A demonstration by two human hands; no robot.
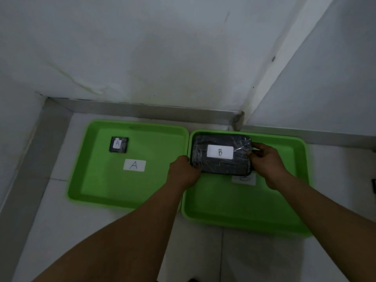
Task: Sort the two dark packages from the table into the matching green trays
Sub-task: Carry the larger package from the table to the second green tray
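Observation:
Two green trays sit side by side on a white surface. The left tray (97,192) carries a white label "A" and holds a small dark package (119,144) marked "A" in its far left corner. Over the far part of the right tray (284,216) is a large dark plastic-wrapped package (220,165) labelled "B". My left hand (183,174) grips its near left corner and my right hand (268,165) grips its right edge. The package covers most of the right tray's own white label (244,179). I cannot tell whether the package rests on the tray floor.
White walls close in behind the trays and on both sides, with a grey ledge (154,111) running along the back and left. A dark object (374,186) shows at the right frame edge. White tiled surface lies in front of the trays.

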